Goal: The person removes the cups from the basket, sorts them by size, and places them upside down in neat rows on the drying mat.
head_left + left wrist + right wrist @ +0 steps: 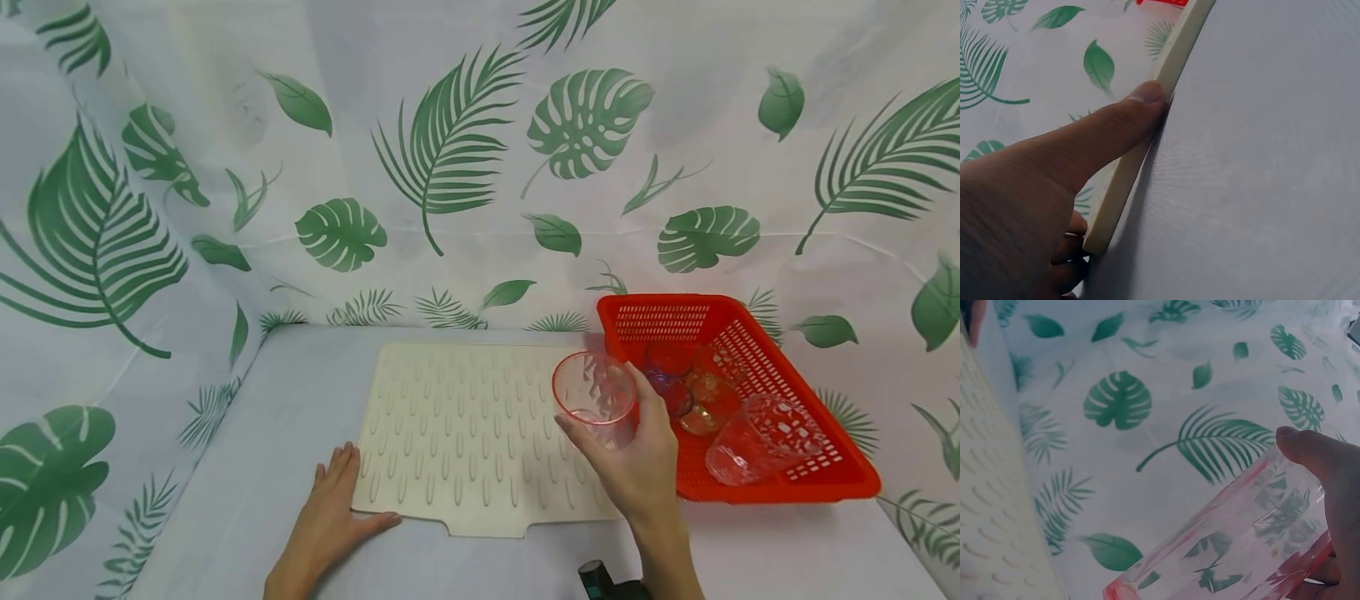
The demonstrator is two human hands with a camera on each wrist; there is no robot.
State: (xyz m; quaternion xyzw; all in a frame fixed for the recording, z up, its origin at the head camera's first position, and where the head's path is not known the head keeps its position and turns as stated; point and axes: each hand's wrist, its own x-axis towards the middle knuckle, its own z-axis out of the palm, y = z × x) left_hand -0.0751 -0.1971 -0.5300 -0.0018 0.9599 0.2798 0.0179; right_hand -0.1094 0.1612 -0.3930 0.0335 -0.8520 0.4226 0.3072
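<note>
My right hand (637,458) grips a clear, pink-tinted drinking glass (592,392) with a red rim, fingers and thumb round its side. It is held over the right part of a cream ridged drying mat (450,433). In the right wrist view the patterned side of the glass (1229,544) shows, with the thumb (1304,447) near one end. My left hand (326,521) rests at the mat's near left corner, fingers along the left side. The left wrist view has its thumb (1141,103) against the mat's front edge (1175,56).
A red plastic basket (840,487) stands to the right of the mat. Inside, a clear glass (757,442) lies tilted beside amber (705,408) and purplish (670,392) glasses. Leaf-printed cloth (450,167) hangs behind. A black device (600,579) shows at the bottom edge by the right wrist.
</note>
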